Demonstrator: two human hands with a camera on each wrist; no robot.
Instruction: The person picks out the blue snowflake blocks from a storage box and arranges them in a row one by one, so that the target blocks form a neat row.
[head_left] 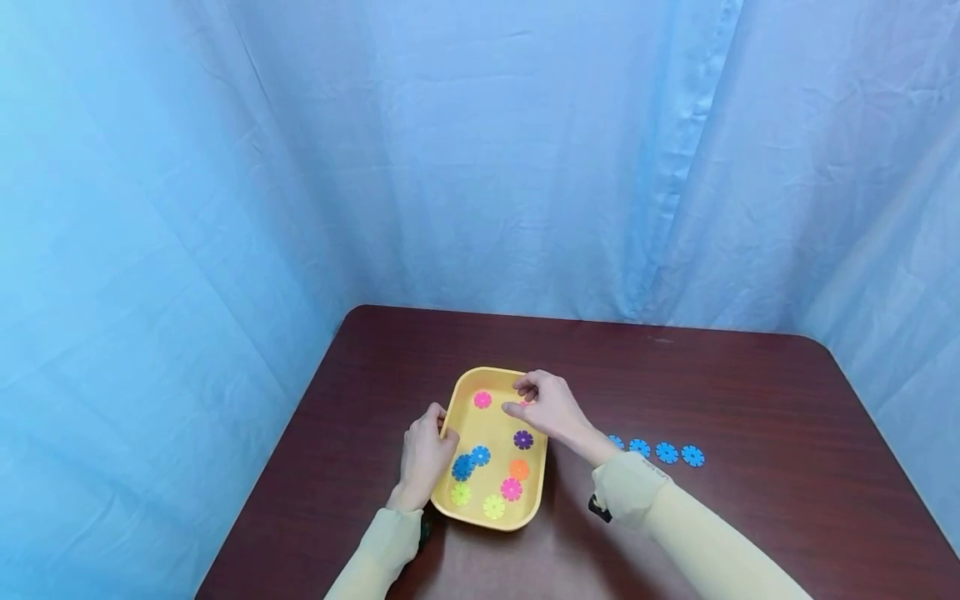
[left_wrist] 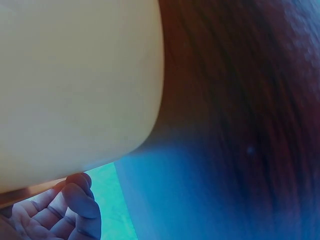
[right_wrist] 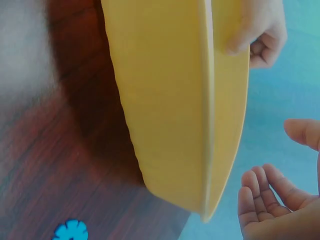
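Note:
A yellow plastic tray (head_left: 480, 429) holds several notched, flower-shaped discs. My left hand (head_left: 427, 457) grips its left rim, thumb inside and fingers outside. Over the far right part of the tray hovers my right hand (head_left: 551, 408), thumb and fingers apart with nothing between them in the right wrist view. A pink disc (head_left: 482, 400) lies left of those fingertips; another pink one is mostly hidden by the hand. Nearer me lie a purple disc (head_left: 522, 439), overlapping blue discs (head_left: 462, 467), an orange disc (head_left: 519, 469), a pink disc (head_left: 512, 490) and yellow discs (head_left: 493, 507).
Right of the tray, several blue discs (head_left: 667, 452) lie in a row on the dark wooden table (head_left: 750, 400), the leftmost partly covered by the right forearm. Pale blue curtains (head_left: 487, 167) hang behind and on both sides of the table.

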